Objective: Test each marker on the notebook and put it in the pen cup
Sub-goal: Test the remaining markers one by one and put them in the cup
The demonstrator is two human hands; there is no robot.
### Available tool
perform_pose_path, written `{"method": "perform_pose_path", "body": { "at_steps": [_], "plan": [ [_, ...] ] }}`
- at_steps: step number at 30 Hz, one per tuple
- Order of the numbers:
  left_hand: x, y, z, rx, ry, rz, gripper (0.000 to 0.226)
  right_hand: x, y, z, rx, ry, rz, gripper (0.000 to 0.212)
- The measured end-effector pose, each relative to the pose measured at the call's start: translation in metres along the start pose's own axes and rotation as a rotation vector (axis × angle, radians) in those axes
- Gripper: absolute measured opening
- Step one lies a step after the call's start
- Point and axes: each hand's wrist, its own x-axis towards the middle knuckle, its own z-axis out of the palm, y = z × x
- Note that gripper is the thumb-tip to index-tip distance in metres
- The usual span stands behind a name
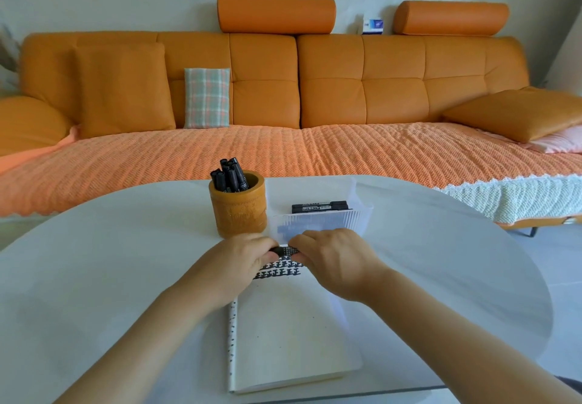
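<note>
- Behind the table, the orange sofa (pixel 330 88) fills the far view and plays no part in the job. Both its ends run out of frame.
- White round table (pixel 110 262) carries everything within easy reach of the person. Its near edge is cut off at the bottom.
- Notebook (pixel 289 340) lies open straight in front of the person and just under the hands, so a tip can drop onto the page. Rows of black test marks (pixel 280 269) sit at the top of the page, partly covered by fingers.
- Clear tray (pixel 318 221) stands just beyond the notebook. Loose markers (pixel 319 207) lie inside, likely those awaiting a test, and the ribbed wall blurs their count.
- Pen cup (pixel 239 211) stands upright just left of the tray. Stored markers (pixel 231 178) stand bunched in it, probably the ones already tested.
- Left hand (pixel 239 262) and right hand (pixel 330 255) each curl their fingers round one end of a single marker (pixel 285 250), holding it level above the top of the page.
- That two-ended hold suggests a cap is coming off or going on. Which one cannot be told, since the cap and tip are hidden inside the fists.
</note>
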Motion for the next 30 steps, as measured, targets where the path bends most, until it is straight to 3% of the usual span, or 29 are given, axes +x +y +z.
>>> {"method": "perform_pose_path", "body": {
  "at_steps": [4, 8, 11, 17, 23, 27, 30],
  "plan": [
    [0.0, -0.001, -0.001, 0.204, 0.09, 0.169, 0.003, 0.0, -0.002, 0.001, 0.125, -0.051, 0.092, 0.042],
    [0.0, -0.001, -0.002, -0.056, -0.06, -0.058, 0.014, 0.001, 0.003, 0.002, -0.066, 0.074, -0.056, 0.031],
    [-0.001, 0.0, -0.003, -0.123, -0.086, -0.098, 0.019, 0.001, 0.002, 0.006, -0.109, 0.075, -0.086, 0.027],
    [-0.004, -0.006, -0.006, 0.244, 0.114, 0.168, 0.005, 0.001, -0.011, 0.004, 0.202, -0.056, 0.146, 0.037],
    [-0.014, -0.017, -0.017, -0.139, -0.025, -0.217, 0.024, 0.0, 0.005, 0.001, -0.1, 0.079, -0.064, 0.026],
    [-0.026, -0.051, -0.025, -0.069, 0.099, -0.255, 0.015, -0.008, 0.013, -0.003, 0.05, 0.056, 0.086, 0.037],
    [-0.032, -0.06, -0.014, 0.046, 0.111, -0.326, 0.021, -0.012, 0.01, -0.002, 0.266, -0.013, 0.198, 0.038]
  ]
}}
